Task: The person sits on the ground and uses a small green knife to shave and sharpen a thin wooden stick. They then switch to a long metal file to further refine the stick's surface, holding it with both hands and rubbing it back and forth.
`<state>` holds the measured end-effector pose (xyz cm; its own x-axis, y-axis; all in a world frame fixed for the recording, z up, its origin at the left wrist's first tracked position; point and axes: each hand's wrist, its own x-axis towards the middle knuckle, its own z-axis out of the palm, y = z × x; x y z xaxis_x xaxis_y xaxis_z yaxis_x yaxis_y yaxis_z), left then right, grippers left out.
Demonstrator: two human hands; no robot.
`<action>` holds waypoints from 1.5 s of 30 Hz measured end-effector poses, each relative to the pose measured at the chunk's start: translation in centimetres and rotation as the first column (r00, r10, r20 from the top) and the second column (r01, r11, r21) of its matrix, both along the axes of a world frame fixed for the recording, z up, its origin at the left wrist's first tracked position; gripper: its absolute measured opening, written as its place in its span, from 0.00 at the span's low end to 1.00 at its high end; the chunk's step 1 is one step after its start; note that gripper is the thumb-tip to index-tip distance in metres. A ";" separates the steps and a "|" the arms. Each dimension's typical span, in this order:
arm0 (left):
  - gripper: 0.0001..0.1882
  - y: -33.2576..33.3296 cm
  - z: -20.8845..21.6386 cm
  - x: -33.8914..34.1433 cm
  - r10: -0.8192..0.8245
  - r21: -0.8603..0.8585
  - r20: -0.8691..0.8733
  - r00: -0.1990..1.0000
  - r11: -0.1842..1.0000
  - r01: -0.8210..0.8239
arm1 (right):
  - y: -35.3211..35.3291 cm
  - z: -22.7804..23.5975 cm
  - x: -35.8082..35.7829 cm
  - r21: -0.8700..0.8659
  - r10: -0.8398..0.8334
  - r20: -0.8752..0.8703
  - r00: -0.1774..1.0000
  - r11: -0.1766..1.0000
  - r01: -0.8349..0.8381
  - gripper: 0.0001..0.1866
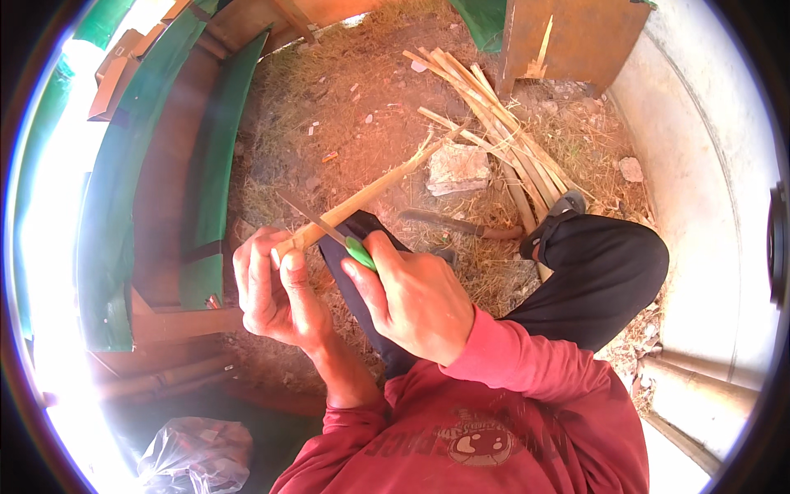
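My left hand (pixel 280 288) is closed around the near end of a long split bamboo strip (pixel 374 188). The strip slants away to the upper right, above my left knee, and its far end looks splintered. In my right hand (pixel 415 300) is a knife (pixel 359 253) with a green handle, gripped with the thumb along it. Its narrow blade points to the upper left and crosses the strip close to my left fingers. Whether the edge is sunk into the bamboo, I cannot tell.
A pile of split bamboo strips (pixel 502 123) lies beside a pale stone block (pixel 457 169). On the ground near my right foot is a machete (pixel 461 224). Green-covered boards (pixel 218 156) stand at the left, above a clear plastic bag (pixel 197 453). A pale wall (pixel 708 165) rises at the right.
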<state>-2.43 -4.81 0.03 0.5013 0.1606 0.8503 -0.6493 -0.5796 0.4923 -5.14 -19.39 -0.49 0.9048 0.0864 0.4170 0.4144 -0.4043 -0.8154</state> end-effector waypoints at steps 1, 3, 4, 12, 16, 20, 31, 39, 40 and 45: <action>0.12 -0.2 0.1 -0.1 -0.002 -0.008 -0.006 1.000 1.000 0.002 | 0.2 -0.3 0.2 -0.017 -0.026 0.008 1.000 1.000 0.026 0.11; 0.12 -0.4 0.2 -0.2 0.005 -0.025 -0.010 1.000 1.000 -0.005 | -0.1 -1.5 0.9 -0.086 -0.090 -0.050 0.995 0.993 0.085 0.11; 0.13 -0.5 0.2 -0.2 0.028 -0.028 0.004 1.000 0.999 -0.028 | -0.7 -2.4 1.3 -0.132 -0.127 -0.072 0.989 0.984 0.117 0.11; 0.17 -1.6 -0.1 0.1 0.008 -0.111 0.057 0.998 0.994 -0.001 | -1.6 -2.4 1.8 -0.045 -0.054 -0.023 0.998 0.998 0.053 0.10; 0.15 -0.6 -0.6 0.2 -0.054 -0.074 0.028 0.998 0.996 0.056 | -4.9 -10.1 6.1 -0.250 -0.289 -0.254 0.923 0.942 0.226 0.11; 0.13 0.3 -1.2 0.0 -0.060 -0.065 0.032 0.998 0.996 0.062 | -4.3 -7.9 5.8 -0.206 -0.210 -0.077 0.975 0.960 0.191 0.13; 0.18 -1.2 -0.4 -0.3 -0.083 -0.053 -0.002 0.997 0.995 0.083 | -8.1 -18.4 11.5 -0.547 -0.468 -0.112 0.876 0.765 0.339 0.22; 0.20 0.1 -0.7 -0.3 -0.023 -0.001 0.071 0.997 1.000 0.023 | -7.3 -20.0 14.8 -0.537 -0.457 -0.472 0.754 0.827 0.166 0.18; 0.21 -0.6 -0.7 -0.7 -0.040 0.029 0.044 0.998 0.999 0.039 | -10.0 -24.3 15.3 -0.677 -0.467 -0.409 0.784 0.731 0.082 0.18; 0.20 0.9 -0.1 -0.8 -0.097 -0.097 0.137 0.986 0.989 0.111 | -13.5 -31.0 13.6 -0.665 -0.647 -0.474 0.597 0.708 0.238 0.19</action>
